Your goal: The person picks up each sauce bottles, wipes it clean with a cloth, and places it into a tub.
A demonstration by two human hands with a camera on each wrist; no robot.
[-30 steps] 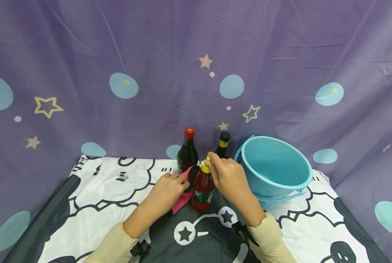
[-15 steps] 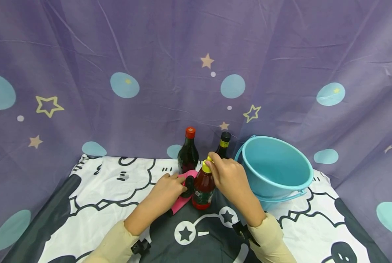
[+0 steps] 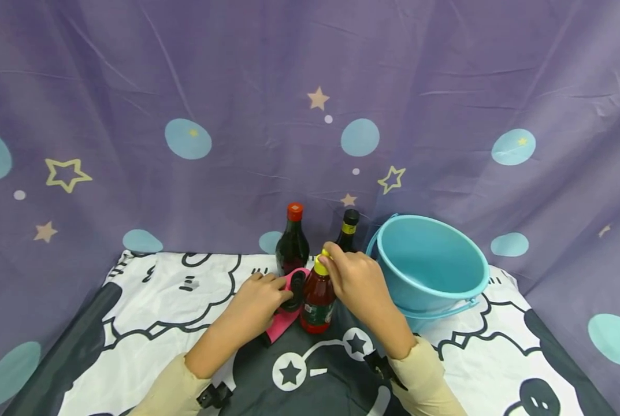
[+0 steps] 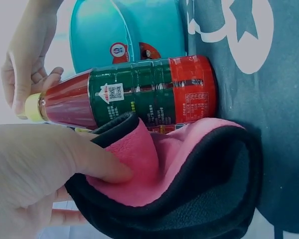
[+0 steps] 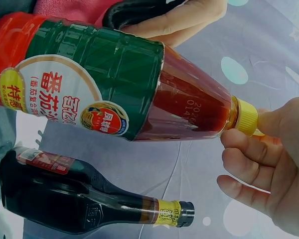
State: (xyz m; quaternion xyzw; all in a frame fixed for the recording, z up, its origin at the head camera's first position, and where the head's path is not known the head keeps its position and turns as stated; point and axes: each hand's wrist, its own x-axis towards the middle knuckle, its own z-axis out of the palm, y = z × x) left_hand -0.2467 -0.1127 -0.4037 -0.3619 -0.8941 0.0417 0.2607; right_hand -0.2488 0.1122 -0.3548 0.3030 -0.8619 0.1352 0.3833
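A red ketchup bottle (image 3: 318, 301) with a green label and yellow cap (image 5: 247, 116) stands upright on the patterned cloth. My right hand (image 3: 359, 278) pinches the cap between thumb and fingers. Beside the bottle, my left hand (image 3: 257, 301) grips a pink cloth (image 4: 139, 169) with black edging and a dark underside. In the left wrist view the thumb lies on the pink face and the cloth bends into a loop close to the bottle. Whether it touches the bottle, I cannot tell.
Behind stand a dark bottle with a red cap (image 3: 292, 245) and another with a black cap (image 5: 55, 191). A light blue bucket (image 3: 429, 266) is right of my right hand. A purple curtain (image 3: 237, 86) hangs behind the black-and-white table cover (image 3: 174, 289).
The pink cloth's black edge has come down from near the bottle's neck to its side, with my left hand gripping it. My right hand stays on the cap. The head view has shifted slightly.
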